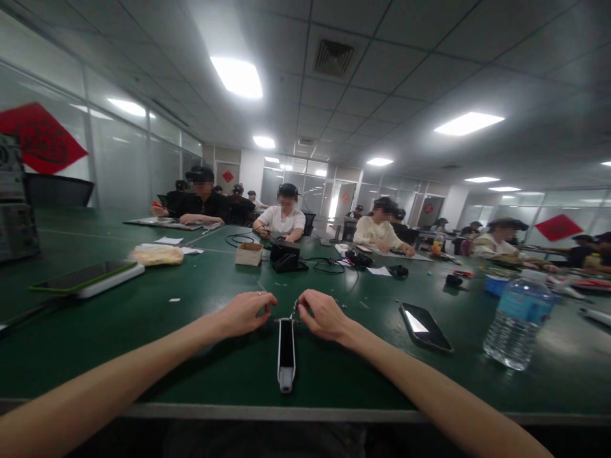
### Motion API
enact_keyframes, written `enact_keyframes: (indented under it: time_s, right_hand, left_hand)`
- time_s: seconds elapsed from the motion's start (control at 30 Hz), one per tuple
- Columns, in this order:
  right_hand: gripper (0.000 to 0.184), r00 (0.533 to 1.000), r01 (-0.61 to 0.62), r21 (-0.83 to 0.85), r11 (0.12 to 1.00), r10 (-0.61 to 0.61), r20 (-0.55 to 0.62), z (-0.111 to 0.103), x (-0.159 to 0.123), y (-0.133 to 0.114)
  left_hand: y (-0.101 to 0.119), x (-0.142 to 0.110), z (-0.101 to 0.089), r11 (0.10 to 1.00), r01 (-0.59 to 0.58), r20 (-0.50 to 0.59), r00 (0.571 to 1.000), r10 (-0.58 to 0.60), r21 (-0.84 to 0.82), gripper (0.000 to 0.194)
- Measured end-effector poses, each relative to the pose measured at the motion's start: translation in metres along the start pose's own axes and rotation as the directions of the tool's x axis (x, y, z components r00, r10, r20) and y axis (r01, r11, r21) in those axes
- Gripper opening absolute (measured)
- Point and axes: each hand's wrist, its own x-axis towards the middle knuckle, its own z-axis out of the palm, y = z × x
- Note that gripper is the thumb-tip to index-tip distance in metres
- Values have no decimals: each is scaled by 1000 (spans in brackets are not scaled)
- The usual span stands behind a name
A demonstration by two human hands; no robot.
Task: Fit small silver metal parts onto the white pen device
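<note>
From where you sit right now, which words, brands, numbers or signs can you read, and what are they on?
None can be read for certain.
Large red diamond sign, on the left glass wall: dark marks, too blurred.
Red sign at right: too blurred.
Blue bottle label: too blurred.
Small red diamond, far back: too small.
Black-and-white device: no lettering discernible.

Looks like an office room set up as a shared workroom: gridded ceiling [363, 98] with panel lights [237, 76] up top, glass partitions [119, 152] on the upper left, and people [286, 213] across the middle seated at a long green tabletop [214, 375] with cables [329, 264] on it.
</note>
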Motion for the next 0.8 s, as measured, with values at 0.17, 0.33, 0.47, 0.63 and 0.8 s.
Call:
enact_keyframes:
  time_s: [0.17,0.33,0.47,0.63,0.8]
  right_hand:
    - [13,981,-177,175,969,187,-43,3,1,-7]
    - [15,971,-218,247,944,235,-43,8,2,-18]
    - [15,970,-199,243,949,226,-89,11,3,-24]
    - [19,979,-146,238,960,174,-102,9,3,-25]
    - [20,1000,2,68,998,-1,-11,0,3,-14]
  left_hand:
    - [-2,1,0,999,-27,-86,996,23,-36,21]
    - [11,-2,-2,969,-71,-109,993,46,-235,27]
    - [21,-4,0,914,-84,-78,995,58,-398,30]
    - [20,-2,2,907,-38,-154,988,-29,-419,33]
    - [10,3,-5,940,187,-268,926,-265,-285,26]
